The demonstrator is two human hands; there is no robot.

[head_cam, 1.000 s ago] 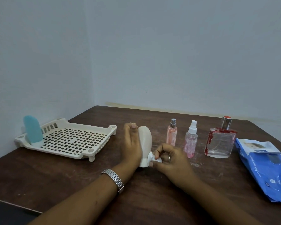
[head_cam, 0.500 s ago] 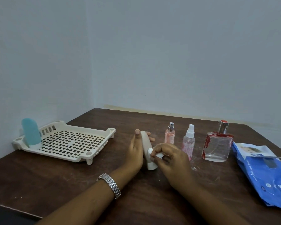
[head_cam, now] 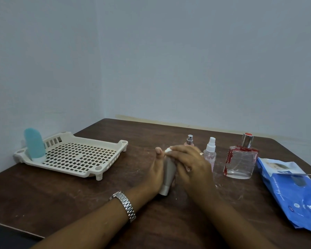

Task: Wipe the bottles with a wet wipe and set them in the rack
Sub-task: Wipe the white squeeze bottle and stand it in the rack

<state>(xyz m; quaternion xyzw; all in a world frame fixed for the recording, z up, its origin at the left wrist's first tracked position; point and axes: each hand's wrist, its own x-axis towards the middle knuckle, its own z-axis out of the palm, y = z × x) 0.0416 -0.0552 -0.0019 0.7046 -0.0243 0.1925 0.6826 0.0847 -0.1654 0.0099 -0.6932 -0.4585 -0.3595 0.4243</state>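
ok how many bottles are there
5. Blue bottle stands in the rack; beige bottle is held in the left hand; silver-capped spray bottle (partly hidden), white-capped spray bottle and square perfume bottle stand on the table behind.

Dark brown wooden table [head_cam: 79, 191] — scuffed; pale blue-grey walls [head_cam: 187, 60] behind; silver wristwatch [head_cam: 127, 205].

A dark brown wooden desk [head_cam: 79, 194] with pale scuff marks fills the lower half of the frame. At the left stands a cream slotted rack [head_cam: 98, 168] on short feet. Right of centre, three bottles stand upright in a row: a small pink bottle [head_cam: 189, 140] with a silver top, a clear spray bottle [head_cam: 210, 151] with a white cap, and a square glass bottle [head_cam: 240, 162] with red trim. A blue pack of wipes [head_cam: 291, 194] lies flat at the right edge.
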